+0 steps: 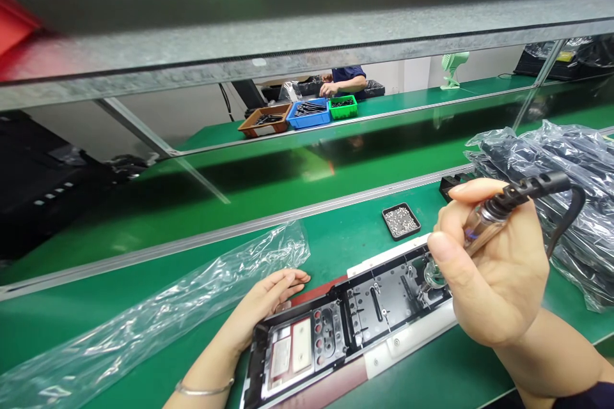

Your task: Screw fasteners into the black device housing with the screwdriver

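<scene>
My right hand (499,268) is wrapped round an electric screwdriver (484,220) with a see-through body and a black cabled end. Its lower end points down at the right part of a long black plastic housing (384,303); the tip is hard to make out. The housing lies with its inside up, showing ribs, posts and a window-like frame at the near left, between white blocks (396,342) and reddish strips (321,390). My left hand (268,300) holds the housing's far left edge, fingers curved together; part of the grip is hidden.
Beyond the housing sits a small black tray (401,221) of tiny silvery screws. A clear plastic bag (192,307) lies at left, bagged black parts (566,185) are piled at right. A metal shelf (307,45) crosses above. Farther back are parts bins (309,114) and another person's hand (330,88).
</scene>
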`<act>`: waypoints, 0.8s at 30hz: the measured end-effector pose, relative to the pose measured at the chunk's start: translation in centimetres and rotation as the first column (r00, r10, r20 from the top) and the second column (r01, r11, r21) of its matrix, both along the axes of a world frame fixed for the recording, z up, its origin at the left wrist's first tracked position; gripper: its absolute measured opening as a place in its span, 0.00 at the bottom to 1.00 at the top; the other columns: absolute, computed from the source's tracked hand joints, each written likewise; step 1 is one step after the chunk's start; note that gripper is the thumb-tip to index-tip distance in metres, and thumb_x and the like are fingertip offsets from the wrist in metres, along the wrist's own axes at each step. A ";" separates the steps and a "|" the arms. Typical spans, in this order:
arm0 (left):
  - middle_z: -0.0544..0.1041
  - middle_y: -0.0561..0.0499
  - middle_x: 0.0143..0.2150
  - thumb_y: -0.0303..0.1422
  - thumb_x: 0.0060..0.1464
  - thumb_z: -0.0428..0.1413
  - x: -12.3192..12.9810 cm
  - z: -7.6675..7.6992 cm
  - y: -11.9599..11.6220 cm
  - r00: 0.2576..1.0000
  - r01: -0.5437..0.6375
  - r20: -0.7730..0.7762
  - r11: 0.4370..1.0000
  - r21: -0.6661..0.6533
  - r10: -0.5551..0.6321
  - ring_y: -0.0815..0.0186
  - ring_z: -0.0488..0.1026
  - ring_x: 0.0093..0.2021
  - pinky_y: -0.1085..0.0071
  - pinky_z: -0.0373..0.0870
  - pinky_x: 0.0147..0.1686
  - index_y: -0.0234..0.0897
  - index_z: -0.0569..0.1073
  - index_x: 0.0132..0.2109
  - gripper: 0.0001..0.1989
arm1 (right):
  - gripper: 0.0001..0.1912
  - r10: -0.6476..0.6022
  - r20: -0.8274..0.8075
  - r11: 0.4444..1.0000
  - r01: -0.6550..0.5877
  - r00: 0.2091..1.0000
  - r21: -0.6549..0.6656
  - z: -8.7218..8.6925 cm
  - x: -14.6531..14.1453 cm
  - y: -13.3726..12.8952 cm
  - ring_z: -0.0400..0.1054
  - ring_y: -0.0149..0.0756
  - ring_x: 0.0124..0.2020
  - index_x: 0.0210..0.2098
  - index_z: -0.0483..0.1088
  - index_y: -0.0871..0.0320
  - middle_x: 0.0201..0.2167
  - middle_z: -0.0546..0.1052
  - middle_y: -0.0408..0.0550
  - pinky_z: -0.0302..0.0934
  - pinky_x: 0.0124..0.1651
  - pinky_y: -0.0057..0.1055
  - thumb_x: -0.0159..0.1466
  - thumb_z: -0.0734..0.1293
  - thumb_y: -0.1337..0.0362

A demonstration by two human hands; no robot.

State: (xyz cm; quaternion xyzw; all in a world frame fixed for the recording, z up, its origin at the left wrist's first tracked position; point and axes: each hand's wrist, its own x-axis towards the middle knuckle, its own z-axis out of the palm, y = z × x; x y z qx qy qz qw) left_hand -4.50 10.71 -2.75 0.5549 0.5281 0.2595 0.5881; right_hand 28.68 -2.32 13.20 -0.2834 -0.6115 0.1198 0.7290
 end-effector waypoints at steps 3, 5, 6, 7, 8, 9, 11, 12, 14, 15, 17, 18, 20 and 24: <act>0.81 0.44 0.52 0.59 0.54 0.64 0.0 0.1 0.0 1.000 -0.004 0.001 1.000 -0.006 0.004 0.54 0.76 0.57 0.46 0.63 0.70 0.35 0.79 0.46 0.29 | 0.13 0.003 -0.004 1.000 -0.003 1.000 0.005 0.1 0.0 0.0 0.56 0.26 0.24 0.53 0.61 0.62 0.29 0.61 0.38 0.55 0.25 0.22 0.71 0.62 0.77; 0.80 0.43 0.53 0.59 0.54 0.64 -0.3 -0.2 0.2 1.000 -0.009 -0.004 1.000 -0.021 0.009 0.54 0.76 0.58 0.45 0.63 0.70 0.35 0.78 0.46 0.30 | 0.13 0.006 0.001 1.000 -0.006 1.000 0.006 0.1 -0.1 0.0 0.56 0.26 0.24 0.53 0.61 0.62 0.29 0.61 0.38 0.55 0.25 0.22 0.71 0.61 0.78; 0.80 0.43 0.54 0.59 0.54 0.64 -0.4 -0.5 0.4 1.000 -0.014 -0.008 0.999 -0.030 0.014 0.53 0.76 0.59 0.44 0.63 0.70 0.35 0.78 0.47 0.30 | 0.13 0.005 0.002 1.000 -0.005 1.000 0.008 0.1 -0.1 0.1 0.56 0.26 0.24 0.53 0.61 0.62 0.29 0.61 0.38 0.55 0.25 0.22 0.71 0.61 0.78; 0.80 0.43 0.55 0.59 0.54 0.64 -0.6 -0.8 0.5 1.000 -0.020 -0.012 0.999 -0.038 0.019 0.53 0.75 0.59 0.44 0.63 0.70 0.35 0.78 0.48 0.30 | 0.13 0.002 0.002 1.000 -0.002 1.000 0.008 0.1 -0.1 0.1 0.56 0.26 0.24 0.53 0.61 0.62 0.29 0.61 0.38 0.55 0.25 0.22 0.71 0.61 0.78; 0.80 0.42 0.55 0.59 0.54 0.64 -0.8 -1.1 0.6 1.000 -0.026 -0.015 0.999 -0.044 0.025 0.53 0.75 0.59 0.44 0.63 0.69 0.36 0.78 0.48 0.31 | 0.12 -0.001 0.000 1.000 0.001 1.000 0.007 0.1 -0.1 0.2 0.56 0.26 0.24 0.53 0.61 0.62 0.29 0.61 0.38 0.55 0.25 0.22 0.71 0.61 0.77; 0.80 0.42 0.55 0.59 0.54 0.64 -0.9 -1.4 0.7 0.999 -0.031 -0.018 0.998 -0.048 0.030 0.52 0.75 0.60 0.44 0.63 0.69 0.36 0.78 0.49 0.31 | 0.12 -0.002 -0.001 1.000 0.002 1.000 0.006 0.1 -0.1 0.2 0.56 0.26 0.24 0.52 0.61 0.62 0.29 0.61 0.38 0.55 0.25 0.22 0.71 0.61 0.77; 0.79 0.41 0.56 0.59 0.54 0.64 -1.1 -1.8 0.8 0.999 -0.037 -0.022 0.998 -0.054 0.036 0.52 0.74 0.60 0.44 0.64 0.69 0.35 0.78 0.49 0.31 | 0.12 -0.003 -0.002 1.000 0.003 1.000 0.010 0.1 -0.1 0.3 0.56 0.26 0.24 0.52 0.61 0.62 0.29 0.61 0.38 0.55 0.25 0.22 0.71 0.61 0.77; 0.79 0.41 0.56 0.58 0.54 0.64 -1.1 -1.8 0.8 0.999 -0.039 -0.023 0.998 -0.056 0.038 0.52 0.74 0.60 0.44 0.65 0.68 0.35 0.78 0.49 0.31 | 0.12 -0.001 0.002 1.000 0.001 1.000 0.009 0.1 -0.1 0.2 0.56 0.26 0.24 0.52 0.61 0.62 0.29 0.61 0.38 0.55 0.25 0.21 0.71 0.61 0.77; 0.79 0.42 0.56 0.58 0.56 0.63 -1.0 -1.6 0.5 0.999 -0.040 -0.021 0.998 -0.053 0.039 0.52 0.74 0.61 0.43 0.65 0.68 0.35 0.77 0.50 0.30 | 0.13 0.000 0.005 1.000 0.000 1.000 0.013 0.1 -0.1 0.2 0.56 0.25 0.24 0.53 0.61 0.62 0.29 0.61 0.38 0.56 0.26 0.21 0.71 0.62 0.78; 0.79 0.42 0.55 0.57 0.57 0.62 -0.9 -1.4 0.4 0.999 -0.040 -0.018 0.998 -0.048 0.039 0.52 0.74 0.61 0.44 0.65 0.68 0.36 0.77 0.50 0.29 | 0.13 -0.002 0.005 1.000 0.002 1.000 0.012 0.1 -0.1 0.2 0.56 0.25 0.24 0.53 0.62 0.62 0.29 0.61 0.38 0.56 0.26 0.21 0.70 0.62 0.78; 0.80 0.43 0.55 0.57 0.58 0.61 -0.6 -1.0 0.1 0.999 -0.040 -0.009 0.999 -0.034 0.040 0.53 0.74 0.60 0.45 0.64 0.69 0.36 0.77 0.49 0.28 | 0.13 -0.004 0.003 1.000 0.004 1.000 0.010 0.1 0.0 0.2 0.57 0.25 0.24 0.52 0.62 0.62 0.29 0.62 0.38 0.57 0.26 0.20 0.70 0.62 0.78; 0.80 0.43 0.54 0.56 0.59 0.61 -0.5 -0.8 -0.1 0.999 -0.041 -0.007 0.999 -0.028 0.040 0.53 0.74 0.60 0.45 0.63 0.69 0.36 0.77 0.49 0.27 | 0.13 -0.001 0.005 1.000 0.001 1.000 0.011 0.1 0.0 0.1 0.57 0.25 0.24 0.52 0.62 0.62 0.29 0.62 0.38 0.56 0.26 0.20 0.70 0.62 0.78; 0.80 0.43 0.54 0.56 0.59 0.61 -0.3 -0.5 -0.3 0.999 -0.041 -0.005 0.999 -0.019 0.041 0.53 0.74 0.60 0.45 0.63 0.69 0.36 0.78 0.48 0.27 | 0.13 0.006 0.005 1.000 -0.006 1.000 0.012 0.1 -0.1 0.1 0.56 0.25 0.24 0.52 0.62 0.62 0.29 0.61 0.38 0.56 0.26 0.20 0.70 0.61 0.78; 0.81 0.43 0.53 0.57 0.57 0.62 0.0 -0.2 -0.4 0.999 -0.043 -0.008 0.999 -0.003 0.043 0.53 0.75 0.59 0.45 0.63 0.69 0.36 0.78 0.47 0.28 | 0.14 0.002 -0.011 1.000 -0.002 1.000 0.021 0.1 -0.2 0.1 0.56 0.26 0.25 0.52 0.62 0.62 0.29 0.61 0.38 0.55 0.26 0.20 0.70 0.61 0.79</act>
